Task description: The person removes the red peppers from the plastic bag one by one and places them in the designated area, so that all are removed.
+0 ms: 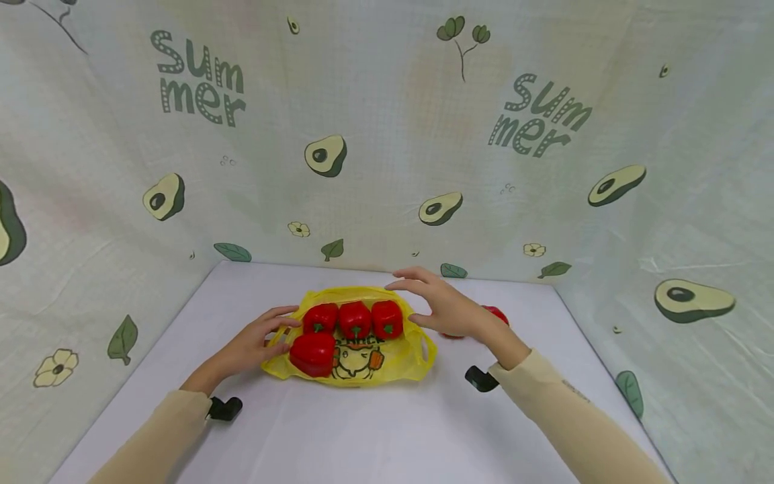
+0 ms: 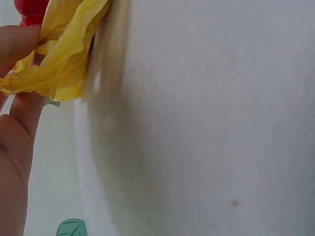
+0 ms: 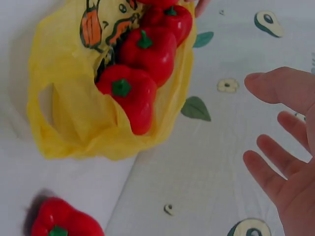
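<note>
A yellow plastic bag (image 1: 399, 363) with a printed cartoon face stands on the table, its mouth spread. Several red bell peppers sit in it: three in a row at the back and one larger-looking pepper (image 1: 312, 354) at the front left. My left hand (image 1: 256, 339) grips the bag's left end, crumpled yellow plastic (image 2: 64, 54) running between thumb and fingers in the left wrist view. Over the bag's right end hovers my right hand (image 1: 450, 306), fingers spread and holding nothing; the right wrist view shows a gap between it and the bag.
Red peppers (image 1: 496, 313) lie right of the bag, partly hidden behind my right forearm; one pepper (image 3: 64, 221) shows in the right wrist view. A white cloth covers the table (image 1: 375, 437). Printed curtains (image 1: 387, 101) with avocados hang behind and at both sides.
</note>
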Motion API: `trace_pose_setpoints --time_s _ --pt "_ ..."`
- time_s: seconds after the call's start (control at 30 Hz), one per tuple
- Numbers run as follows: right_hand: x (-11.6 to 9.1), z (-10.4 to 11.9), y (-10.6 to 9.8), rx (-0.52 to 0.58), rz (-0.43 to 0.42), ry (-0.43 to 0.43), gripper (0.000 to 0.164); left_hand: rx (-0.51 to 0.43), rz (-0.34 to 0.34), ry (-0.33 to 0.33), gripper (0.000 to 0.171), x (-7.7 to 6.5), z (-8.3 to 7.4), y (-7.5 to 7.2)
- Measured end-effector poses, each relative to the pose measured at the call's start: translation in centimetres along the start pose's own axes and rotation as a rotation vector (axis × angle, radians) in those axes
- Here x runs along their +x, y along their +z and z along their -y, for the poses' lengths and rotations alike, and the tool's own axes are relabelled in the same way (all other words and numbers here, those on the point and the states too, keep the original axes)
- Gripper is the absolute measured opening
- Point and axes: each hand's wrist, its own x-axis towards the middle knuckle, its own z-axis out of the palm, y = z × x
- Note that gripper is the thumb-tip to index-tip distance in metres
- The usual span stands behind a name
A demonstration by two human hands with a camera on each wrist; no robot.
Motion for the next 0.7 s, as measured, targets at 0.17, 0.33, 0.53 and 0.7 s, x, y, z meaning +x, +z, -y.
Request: trace_pose_setpoints --time_s 0.17,0.33,0.53,0.7 --pt "2.3 1.2 2.2 0.074 0.062 -0.060 0.060 0.002 0.000 0.001 0.045 -0.1 0.1 0.0" --pt "4.2 1.7 4.6 0.120 0.113 -0.092 0.061 -0.002 0.005 0.007 0.045 -0.1 0.2 0.0" --pt "5.9 2.2 7.4 0.149 0.156 -0.137 0.060 -0.005 0.004 0.022 0.046 -0.2 0.4 0.0" --pt "6.9 2.7 9.4 0.187 0.203 -0.130 0.062 -0.008 0.009 0.032 0.045 -0.2 0.4 -0.1"
